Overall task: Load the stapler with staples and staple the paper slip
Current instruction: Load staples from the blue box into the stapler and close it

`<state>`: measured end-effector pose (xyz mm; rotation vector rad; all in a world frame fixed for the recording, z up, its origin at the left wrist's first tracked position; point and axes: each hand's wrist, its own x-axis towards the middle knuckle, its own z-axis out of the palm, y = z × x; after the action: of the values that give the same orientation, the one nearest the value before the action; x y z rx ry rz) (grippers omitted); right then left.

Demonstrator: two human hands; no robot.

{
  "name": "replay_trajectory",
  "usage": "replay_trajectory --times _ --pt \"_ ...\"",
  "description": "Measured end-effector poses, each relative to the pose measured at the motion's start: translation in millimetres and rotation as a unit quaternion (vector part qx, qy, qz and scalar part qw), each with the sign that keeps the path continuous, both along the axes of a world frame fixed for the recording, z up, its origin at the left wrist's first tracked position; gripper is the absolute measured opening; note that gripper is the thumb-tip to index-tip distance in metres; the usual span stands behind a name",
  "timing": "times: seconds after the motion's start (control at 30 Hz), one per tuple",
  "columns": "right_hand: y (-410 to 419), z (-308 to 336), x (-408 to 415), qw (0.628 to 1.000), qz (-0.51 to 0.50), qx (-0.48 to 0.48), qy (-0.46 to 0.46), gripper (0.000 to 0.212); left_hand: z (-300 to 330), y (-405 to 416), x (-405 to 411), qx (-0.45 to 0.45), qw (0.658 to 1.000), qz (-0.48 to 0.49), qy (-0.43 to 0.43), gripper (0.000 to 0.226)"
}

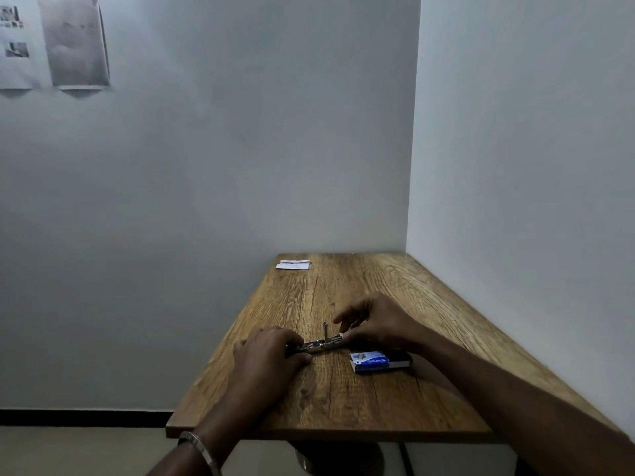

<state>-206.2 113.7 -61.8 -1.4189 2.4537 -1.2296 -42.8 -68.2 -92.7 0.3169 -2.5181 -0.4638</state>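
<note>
Metal bangle (pixel 201 444) on my left wrist, nearest me. Small blue cardboard staple box (pixel 379 361) lies just right of the stapler, toward me. My left hand (pixel 271 359) curls over the near-left end of the small silver metal stapler (pixel 318 345), which lies on the wooden table (pixel 343 400). My right hand (pixel 374 321) pinches its right end; thin rod stands upright mid-stapler. White paper slip (pixel 292 264) well beyond the stapler, at the far left corner.
</note>
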Motion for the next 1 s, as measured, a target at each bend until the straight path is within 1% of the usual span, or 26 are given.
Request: replay_trajectory --times 0.17,0.4,0.67,0.77,0.87,1.0 --pt "-4.8 4.2 0.4 0.999 0.016 0.025 0.014 0.030 -0.9 0.6 0.0 0.003 1.000 -0.002 0.004 0.025" --pt "-4.5 1.0 -1.1 0.999 0.011 0.025 0.028 0.027 0.4 0.7 1.1 0.005 1.000 -0.014 -0.002 0.025" --pt "-5.1 -1.7 1.5 0.994 -0.005 0.049 0.097 0.022 -0.6 1.2 2.3 0.002 1.000 -0.013 0.001 0.025" --pt "-3.6 -2.7 0.4 0.995 -0.004 0.058 0.087 0.018 0.1 1.4 2.2 0.003 1.000 -0.014 0.000 0.025" --pt "-2.1 -2.3 -0.1 0.992 0.006 0.090 0.086 0.017 0.1 1.9 2.3 0.001 1.000 -0.011 0.002 0.025" --pt "0.0 -0.1 -0.7 0.991 0.014 0.092 0.092 0.019 -0.6 1.7 2.8 0.007 1.000 -0.005 0.007 0.017"
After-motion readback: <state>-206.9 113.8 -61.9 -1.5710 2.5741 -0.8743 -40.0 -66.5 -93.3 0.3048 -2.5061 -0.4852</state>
